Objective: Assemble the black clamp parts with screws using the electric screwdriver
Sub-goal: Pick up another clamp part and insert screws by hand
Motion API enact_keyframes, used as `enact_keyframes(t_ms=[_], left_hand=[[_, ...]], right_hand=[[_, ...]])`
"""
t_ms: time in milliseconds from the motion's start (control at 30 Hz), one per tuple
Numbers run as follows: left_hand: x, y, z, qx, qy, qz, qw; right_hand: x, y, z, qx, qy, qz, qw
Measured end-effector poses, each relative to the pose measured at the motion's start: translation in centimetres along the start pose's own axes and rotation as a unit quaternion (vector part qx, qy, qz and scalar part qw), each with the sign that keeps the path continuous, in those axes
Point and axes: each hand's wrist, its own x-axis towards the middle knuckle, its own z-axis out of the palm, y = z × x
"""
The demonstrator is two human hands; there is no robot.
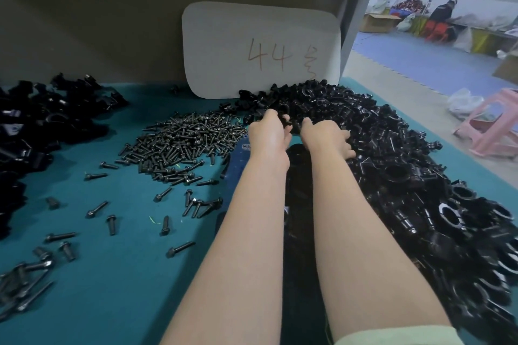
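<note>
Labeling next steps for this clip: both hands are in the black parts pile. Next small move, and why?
Probably pick one clamp part each and lift them clear. The left hand and right hand both reach into the pile of black clamp parts, no part visibly lifted yet; the screw pile lies just left, ready for the following step.

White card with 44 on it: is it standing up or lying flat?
Standing up. The white card leans against the brown board, bottom edge on the teal table.

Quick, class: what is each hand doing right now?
Left hand: pinches a glossy black clamp part.
Right hand: fingers sunk in the heap of black clamp parts; grip cannot be told.
</note>
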Motion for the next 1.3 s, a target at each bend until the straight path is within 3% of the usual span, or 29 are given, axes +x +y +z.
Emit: enact_keyframes(t_ms=[233, 333, 400, 600, 800, 1067, 1167, 1300], left_hand=[[-0.3, 0.3, -0.1, -0.034, -0.023, -0.004, 0.999], [-1.5, 1.2, -1.0, -0.071, -0.038, 0.010, 0.997], [-2.3, 2.1, -2.2, -0.107, -0.046, 0.020, 0.993], [-5.7, 4.4, -8.1, -0.177, -0.088, 0.025, 0.980], [-7.7, 5.6, -14.7, -0.197, -0.029, 0.101, 0.975], [-7.4, 4.4, -18.2, -0.258, -0.028, 0.081, 0.962], [-7.1, 4.2, -18.1, -0.209, -0.004, 0.080, 0.975], [-6.6, 4.1, -17.9, -0.092, 0.059, 0.156, 0.982]], right_hand=[[-2.2, -1.1, -2.0, 0.092, 0.058, -0.031, 0.994], [-4.3, -1.7, -3.5, 0.209, 0.058, -0.081, 0.973], [-6.3, -1.9, -4.1, 0.320, 0.037, -0.117, 0.940], [-14.0, -2.3, -2.9, 0.501, -0.132, -0.138, 0.844], [-18.9, -2.5, 0.5, 0.577, -0.324, -0.090, 0.744], [-20.5, -2.6, 3.3, 0.524, -0.362, -0.178, 0.750], [-20.3, -2.9, 3.6, 0.511, -0.347, -0.161, 0.770], [-19.9, -2.8, 3.8, 0.514, -0.316, -0.128, 0.787]])
